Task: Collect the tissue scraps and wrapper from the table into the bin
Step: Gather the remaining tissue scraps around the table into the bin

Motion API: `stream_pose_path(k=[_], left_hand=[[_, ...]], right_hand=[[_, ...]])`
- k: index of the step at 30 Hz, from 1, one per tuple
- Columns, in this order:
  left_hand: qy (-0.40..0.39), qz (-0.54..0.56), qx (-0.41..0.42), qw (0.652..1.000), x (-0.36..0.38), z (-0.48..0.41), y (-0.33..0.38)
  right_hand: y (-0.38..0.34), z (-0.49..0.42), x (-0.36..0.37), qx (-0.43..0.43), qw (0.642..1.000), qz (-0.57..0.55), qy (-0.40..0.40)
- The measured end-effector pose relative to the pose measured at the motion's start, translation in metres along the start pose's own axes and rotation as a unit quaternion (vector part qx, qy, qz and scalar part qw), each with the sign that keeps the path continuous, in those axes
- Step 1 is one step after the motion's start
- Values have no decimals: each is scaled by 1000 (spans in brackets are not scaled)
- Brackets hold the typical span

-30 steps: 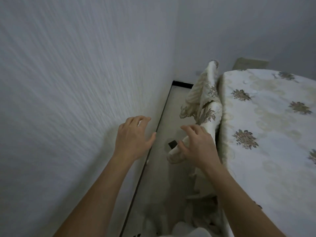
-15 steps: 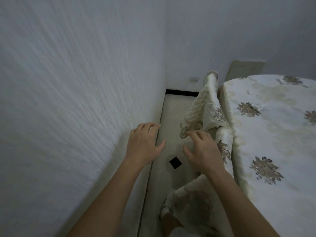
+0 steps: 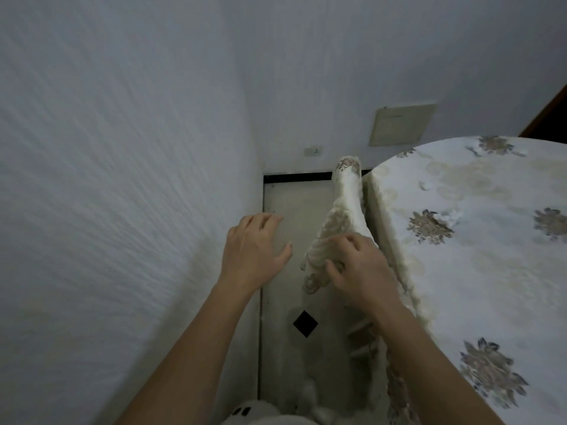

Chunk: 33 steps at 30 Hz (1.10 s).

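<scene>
The round table (image 3: 491, 286) at the right wears a white cloth with brown flower prints. Small white tissue scraps lie on it: one (image 3: 426, 185) near the far left rim, a larger one (image 3: 449, 216) beside a flower, another (image 3: 475, 150) at the far edge. No wrapper or bin is in view. My right hand (image 3: 362, 268) curls over a hanging fold of the tablecloth (image 3: 334, 228) at the table's left side, thumb and fingers pinching it. My left hand (image 3: 254, 250) hovers over the floor strip by the wall, fingers spread, holding nothing.
A white wall (image 3: 122, 210) runs close along the left, leaving a narrow floor strip (image 3: 291, 204) with a black diamond tile (image 3: 305, 323). The back wall carries a socket (image 3: 313, 151) and a beige panel (image 3: 402, 124). A white slipper (image 3: 245, 411) shows at the bottom edge.
The view has tilted up and right, so more of the tabletop and its scraps show. Both hands have moved up along the cloth fold; the right one stays on it.
</scene>
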<state>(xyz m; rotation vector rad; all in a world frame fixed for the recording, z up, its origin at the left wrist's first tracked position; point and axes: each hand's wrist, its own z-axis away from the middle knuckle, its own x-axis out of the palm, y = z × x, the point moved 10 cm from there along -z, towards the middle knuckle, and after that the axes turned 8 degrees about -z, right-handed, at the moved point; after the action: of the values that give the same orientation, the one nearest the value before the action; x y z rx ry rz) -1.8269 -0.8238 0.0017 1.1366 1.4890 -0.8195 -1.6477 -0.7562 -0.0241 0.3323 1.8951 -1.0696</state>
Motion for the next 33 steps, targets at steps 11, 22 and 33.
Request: stream_pose_path(k=[11, 22, 33], left_hand=[[-28, 8, 48, 998, 57, -134, -7], [-24, 44, 133, 990, 101, -384, 16], [-72, 115, 302, 944, 141, -511, 142]], right_hand=[[60, -104, 15, 52, 998, 22, 6], [133, -282, 19, 128, 990, 32, 50], [217, -322, -46, 277, 949, 72, 136]])
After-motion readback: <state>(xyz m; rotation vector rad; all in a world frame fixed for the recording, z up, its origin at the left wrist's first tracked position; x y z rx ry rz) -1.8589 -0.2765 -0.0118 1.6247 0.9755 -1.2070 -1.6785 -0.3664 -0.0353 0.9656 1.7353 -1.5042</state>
